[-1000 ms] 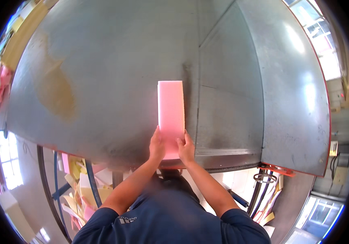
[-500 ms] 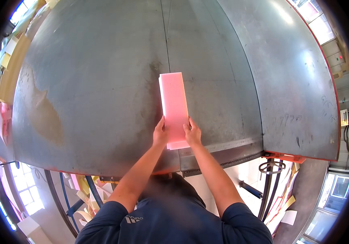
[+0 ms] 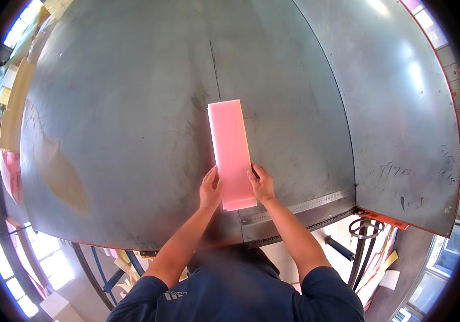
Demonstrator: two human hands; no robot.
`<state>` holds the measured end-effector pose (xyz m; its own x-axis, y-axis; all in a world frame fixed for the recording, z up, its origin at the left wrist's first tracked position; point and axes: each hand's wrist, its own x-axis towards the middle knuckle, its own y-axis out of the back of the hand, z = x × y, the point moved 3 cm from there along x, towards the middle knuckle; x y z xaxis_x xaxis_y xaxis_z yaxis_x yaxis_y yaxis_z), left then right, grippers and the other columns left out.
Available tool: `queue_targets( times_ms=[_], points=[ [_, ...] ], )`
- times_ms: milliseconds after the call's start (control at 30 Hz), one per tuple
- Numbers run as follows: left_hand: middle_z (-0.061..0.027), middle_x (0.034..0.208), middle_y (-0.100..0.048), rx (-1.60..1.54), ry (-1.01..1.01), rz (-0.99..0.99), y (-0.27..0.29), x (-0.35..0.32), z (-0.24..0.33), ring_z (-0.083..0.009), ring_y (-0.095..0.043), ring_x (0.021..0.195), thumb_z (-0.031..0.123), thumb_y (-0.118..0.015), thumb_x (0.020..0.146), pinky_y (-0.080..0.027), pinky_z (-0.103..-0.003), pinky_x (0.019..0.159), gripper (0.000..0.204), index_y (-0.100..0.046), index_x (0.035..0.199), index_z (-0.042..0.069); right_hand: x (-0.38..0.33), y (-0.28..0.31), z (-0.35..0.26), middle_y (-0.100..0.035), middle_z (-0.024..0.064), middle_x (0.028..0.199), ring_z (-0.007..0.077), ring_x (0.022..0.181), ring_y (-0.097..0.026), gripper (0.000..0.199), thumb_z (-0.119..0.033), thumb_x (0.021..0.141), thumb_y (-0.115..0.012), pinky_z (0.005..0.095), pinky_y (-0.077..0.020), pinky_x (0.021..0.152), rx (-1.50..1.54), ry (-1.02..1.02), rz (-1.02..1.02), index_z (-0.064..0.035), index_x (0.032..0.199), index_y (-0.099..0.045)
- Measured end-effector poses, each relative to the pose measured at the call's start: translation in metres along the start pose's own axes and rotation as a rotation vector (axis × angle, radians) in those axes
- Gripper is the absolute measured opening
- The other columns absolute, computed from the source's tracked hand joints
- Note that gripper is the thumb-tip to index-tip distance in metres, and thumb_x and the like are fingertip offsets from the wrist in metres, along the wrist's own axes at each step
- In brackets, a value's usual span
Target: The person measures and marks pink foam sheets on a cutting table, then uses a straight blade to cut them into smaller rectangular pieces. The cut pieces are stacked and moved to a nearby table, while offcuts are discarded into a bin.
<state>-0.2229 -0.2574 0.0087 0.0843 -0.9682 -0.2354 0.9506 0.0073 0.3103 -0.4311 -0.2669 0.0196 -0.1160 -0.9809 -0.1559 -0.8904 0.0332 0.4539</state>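
A long pink foam block (image 3: 231, 145) lies on the grey metal tabletop (image 3: 149, 134), its long side pointing away from me. It looks like stacked layers, since a lower pink edge juts out at its near end and along its left side. My left hand (image 3: 210, 189) holds the block's left side near the close end, fingers bent against it. On the opposite side my right hand (image 3: 262, 183) grips the edge, thumb toward the top face and fingers along the side. The fingertips are partly hidden against the foam.
A metal ruler strip (image 3: 299, 206) runs along the table's near edge, right of the block. Beyond a seam stands a further metal panel (image 3: 401, 107) with a red rim. A handwheel (image 3: 366, 227) sits below the table. Foam offcuts (image 3: 18, 107) are stacked at the far left.
The view has shifted slightly, so the table and block appear a little lower. Both thumbs have eased outward from the block's top toward its side edges.
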Motion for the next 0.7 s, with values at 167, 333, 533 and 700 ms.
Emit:
queue_targets(
  times_ms=[167, 333, 533, 700],
  points=[
    [-0.0122, 0.132, -0.057, 0.137, -0.099, 0.032, -0.001, 0.002, -0.01, -0.0183, -0.065, 0.1, 0.014, -0.067, 0.09, -0.055, -0.029, 0.083, 0.049, -0.055, 0.136, 0.008, 0.003, 0.001, -0.002, -0.066, 0.0104, 0.105, 0.0206, 0.081, -0.065, 0.038, -0.028, 0.094, -0.063, 0.0323, -0.0536, 0.076, 0.011, -0.005, 0.001, -0.0121, 0.129, -0.062],
    [-0.0128, 0.13, -0.058, 0.166, -0.137, 0.009, 0.002, 0.007, -0.007, -0.021, -0.066, 0.099, 0.017, -0.067, 0.09, -0.056, -0.03, 0.083, 0.048, -0.056, 0.135, 0.007, 0.011, 0.003, -0.004, -0.065, 0.0108, 0.104, 0.0214, 0.081, -0.065, 0.036, -0.027, 0.093, -0.064, 0.0316, -0.0533, 0.074, 0.094, 0.022, 0.016, -0.01, 0.125, -0.065],
    [-0.0163, 0.129, -0.06, 0.345, -0.323, 0.09, 0.003, 0.008, -0.012, -0.033, -0.059, 0.117, 0.023, -0.061, 0.092, -0.048, -0.039, 0.099, 0.042, -0.058, 0.13, 0.005, 0.012, 0.003, 0.004, -0.066, 0.0127, 0.106, 0.0291, 0.09, -0.065, 0.043, -0.031, 0.091, -0.064, 0.037, -0.054, 0.08, -0.079, 0.168, 0.047, -0.0108, 0.129, -0.061],
    [-0.0169, 0.127, -0.061, 0.34, -0.302, 0.121, 0.001, 0.002, 0.0, -0.0338, -0.058, 0.118, 0.035, -0.057, 0.095, -0.046, -0.04, 0.1, 0.046, -0.059, 0.127, 0.004, 0.007, 0.005, 0.009, -0.066, 0.0138, 0.111, 0.0321, 0.098, -0.065, 0.045, -0.037, 0.092, -0.061, 0.0404, -0.0532, 0.085, -0.083, 0.191, 0.076, -0.012, 0.129, -0.061]
  ],
)
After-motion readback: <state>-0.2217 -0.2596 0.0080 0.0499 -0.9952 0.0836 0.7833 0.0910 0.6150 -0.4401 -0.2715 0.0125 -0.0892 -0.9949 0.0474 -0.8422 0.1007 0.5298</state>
